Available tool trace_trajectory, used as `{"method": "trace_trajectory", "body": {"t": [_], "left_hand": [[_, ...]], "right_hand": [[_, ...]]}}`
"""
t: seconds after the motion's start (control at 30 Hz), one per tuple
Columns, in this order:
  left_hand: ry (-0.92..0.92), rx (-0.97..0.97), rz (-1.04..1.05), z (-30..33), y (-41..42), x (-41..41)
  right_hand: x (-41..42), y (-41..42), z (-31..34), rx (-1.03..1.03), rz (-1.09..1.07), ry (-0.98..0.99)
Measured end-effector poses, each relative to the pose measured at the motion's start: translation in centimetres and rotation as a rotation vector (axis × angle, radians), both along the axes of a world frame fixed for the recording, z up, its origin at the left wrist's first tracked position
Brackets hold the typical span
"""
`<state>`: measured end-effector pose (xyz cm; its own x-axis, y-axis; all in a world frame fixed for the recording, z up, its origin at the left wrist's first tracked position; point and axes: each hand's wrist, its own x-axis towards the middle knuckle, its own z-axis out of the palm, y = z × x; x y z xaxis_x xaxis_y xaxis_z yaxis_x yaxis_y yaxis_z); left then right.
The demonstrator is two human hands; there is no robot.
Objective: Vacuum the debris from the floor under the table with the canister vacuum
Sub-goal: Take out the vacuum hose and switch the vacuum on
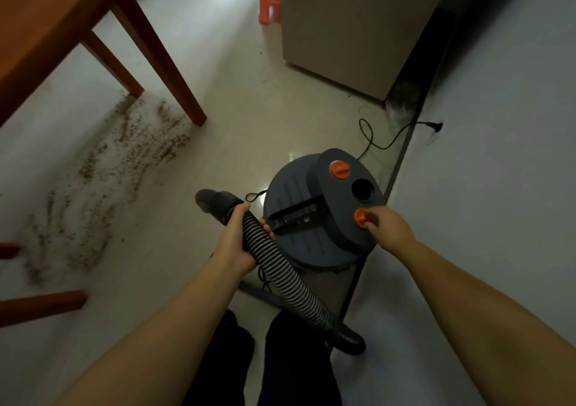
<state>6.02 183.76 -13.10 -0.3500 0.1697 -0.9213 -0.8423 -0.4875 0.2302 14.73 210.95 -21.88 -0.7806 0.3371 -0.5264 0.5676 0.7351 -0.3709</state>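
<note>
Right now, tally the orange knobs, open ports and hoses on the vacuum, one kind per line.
Orange knobs: 2, one at the far end of the lid, one under the right hand's fingertips
Open round ports: 1
Ribbed hoses: 1, gripped by the left hand
Total: 4

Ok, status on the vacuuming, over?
Left hand grips hose. Right hand pinches orange knob. Debris untouched. Table leg beside it.

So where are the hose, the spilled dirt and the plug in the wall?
hose (282, 276), head view, ribbed middle stretch.
spilled dirt (124, 156), head view, thick patch by the table leg.
plug (434, 125), head view, its black body.
</note>
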Motion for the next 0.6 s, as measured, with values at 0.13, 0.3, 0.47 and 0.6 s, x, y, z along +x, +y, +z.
{"method": "trace_trajectory", "body": {"t": [0.13,0.3,0.47,0.6], "left_hand": [[0.008,-0.036,-0.036,-0.8,0.2,0.4],[0.022,-0.051,-0.037,-0.6,0.6,0.8],[0.04,-0.038,-0.058,0.1,0.2,1.1],[0.076,-0.019,-0.087,1.0,-0.9,1.4]], "right_hand": [[-0.7,-0.4,-1.9,0.081,0.039,-0.022],[-2.0,0.5,-2.1,0.101,0.08,-0.056],[-3.1,0.2,-0.9,0.106,0.029,-0.179],[-4.8,-1.3,1.6,0.087,-0.011,-0.256]]}}
